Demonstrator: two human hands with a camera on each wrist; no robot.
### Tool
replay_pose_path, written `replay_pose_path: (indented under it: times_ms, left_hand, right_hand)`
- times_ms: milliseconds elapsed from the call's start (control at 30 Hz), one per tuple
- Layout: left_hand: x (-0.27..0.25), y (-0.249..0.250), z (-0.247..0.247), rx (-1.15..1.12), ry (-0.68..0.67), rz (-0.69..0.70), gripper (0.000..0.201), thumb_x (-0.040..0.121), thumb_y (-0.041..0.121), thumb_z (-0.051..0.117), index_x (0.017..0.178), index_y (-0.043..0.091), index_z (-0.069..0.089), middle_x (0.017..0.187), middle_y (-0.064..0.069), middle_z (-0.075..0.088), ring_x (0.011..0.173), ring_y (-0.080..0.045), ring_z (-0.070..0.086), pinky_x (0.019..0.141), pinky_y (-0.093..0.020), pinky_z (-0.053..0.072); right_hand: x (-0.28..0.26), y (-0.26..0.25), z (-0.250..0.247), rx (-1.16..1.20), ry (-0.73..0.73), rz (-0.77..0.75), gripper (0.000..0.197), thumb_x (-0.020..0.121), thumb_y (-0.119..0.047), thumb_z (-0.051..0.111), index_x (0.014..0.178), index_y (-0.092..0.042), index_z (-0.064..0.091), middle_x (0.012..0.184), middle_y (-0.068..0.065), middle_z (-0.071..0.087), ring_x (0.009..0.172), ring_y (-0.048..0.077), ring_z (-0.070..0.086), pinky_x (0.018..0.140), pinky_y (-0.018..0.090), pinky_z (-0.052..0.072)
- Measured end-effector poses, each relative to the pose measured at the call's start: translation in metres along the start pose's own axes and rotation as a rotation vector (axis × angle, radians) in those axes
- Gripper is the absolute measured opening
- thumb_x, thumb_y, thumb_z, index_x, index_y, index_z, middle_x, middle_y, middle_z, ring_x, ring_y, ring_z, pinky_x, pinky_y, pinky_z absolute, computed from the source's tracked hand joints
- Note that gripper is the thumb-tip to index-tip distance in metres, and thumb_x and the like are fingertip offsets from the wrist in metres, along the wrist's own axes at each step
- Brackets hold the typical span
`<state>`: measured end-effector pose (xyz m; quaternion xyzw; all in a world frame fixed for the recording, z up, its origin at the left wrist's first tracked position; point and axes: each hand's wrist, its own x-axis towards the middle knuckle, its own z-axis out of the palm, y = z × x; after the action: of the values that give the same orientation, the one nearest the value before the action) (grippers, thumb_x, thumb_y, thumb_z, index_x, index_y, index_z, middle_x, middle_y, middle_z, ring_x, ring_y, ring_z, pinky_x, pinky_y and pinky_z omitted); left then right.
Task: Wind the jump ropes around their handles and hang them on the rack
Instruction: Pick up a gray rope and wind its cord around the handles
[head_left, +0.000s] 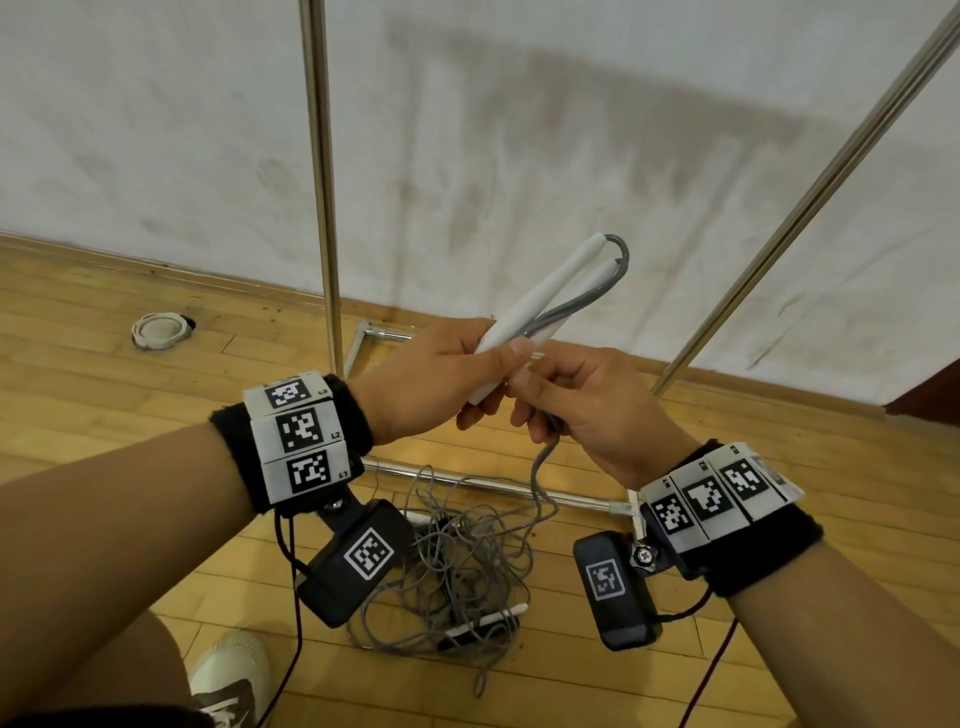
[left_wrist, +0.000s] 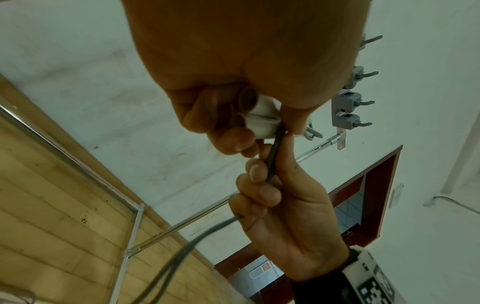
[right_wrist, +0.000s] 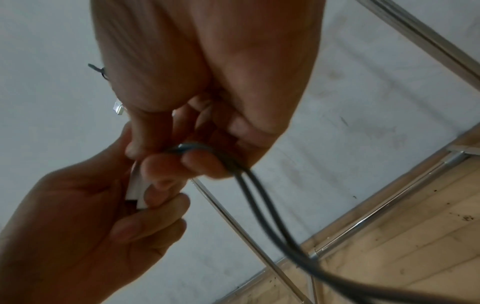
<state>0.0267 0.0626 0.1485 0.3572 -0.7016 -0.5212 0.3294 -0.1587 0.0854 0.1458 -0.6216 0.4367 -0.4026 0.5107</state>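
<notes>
At the bottom of the head view, your wrist bands (head_left: 306, 431) are showing black-and-white square codes, with small marks L1 and L2 readable on the left one; the letters on the right band are too blurred to read. Just above, at frame centre, your left hand (head_left: 431, 379) is gripping the two white handles (head_left: 540, 296) together, fingers curled round them, their far ends pointing to the upper right. Your right hand (head_left: 597, 410) is touching it from the right, fingers pinching the grey rope (head_left: 543, 457) that is hanging from the handles. Below the hands, that rope is running down into a tangled pile of ropes (head_left: 462, 561) lying on the wooden floor (head_left: 104, 389), with other white handles mixed in. Farther off, the metal rack (head_left: 323, 182) is standing against the white wall (head_left: 519, 130), its base bar crossing behind the pile. In the left wrist view, grey hooks (left_wrist: 349, 120) are sitting on the rack at the upper right.
</notes>
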Motion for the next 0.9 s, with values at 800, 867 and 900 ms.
replay_pose_path:
  times_ms: [800,867,900]
  left_hand:
    - [-0.019,0.019,-0.015,0.224,-0.218,0.091,0.024,0.101,0.030,0.052,0.083,0.042,0.061,0.061,0.000,0.058,0.047,-0.014,0.051,0.048,-0.028,0.044]
    - [-0.022,0.020,-0.016,0.319,-0.286,0.078,0.020,0.097,0.037,0.053,0.080,0.042,0.060,0.059,0.005,0.059,0.046,-0.008,0.051,0.048,-0.022,0.041]
    - [-0.024,0.019,-0.016,0.385,-0.327,0.074,0.018,0.096,0.041,0.053,0.079,0.040,0.058,0.058,0.007,0.058,0.045,-0.005,0.049,0.048,-0.018,0.039]
  right_hand:
    - [-0.012,0.040,-0.038,-0.577,-0.142,-0.005,0.026,0.090,-0.049,0.056,0.078,-0.032,0.072,0.058,-0.005,0.060,0.054,0.018,0.054,0.055,0.037,0.048]
    - [-0.011,0.041,-0.039,-0.591,-0.149,0.015,0.029,0.083,-0.058,0.056,0.068,-0.038,0.070,0.052,-0.005,0.054,0.048,0.013,0.048,0.049,0.031,0.042]
    - [-0.010,0.041,-0.041,-0.589,-0.171,0.040,0.024,0.084,-0.056,0.058,0.067,-0.044,0.070,0.053,-0.008,0.057,0.046,0.009,0.050,0.048,0.026,0.043]
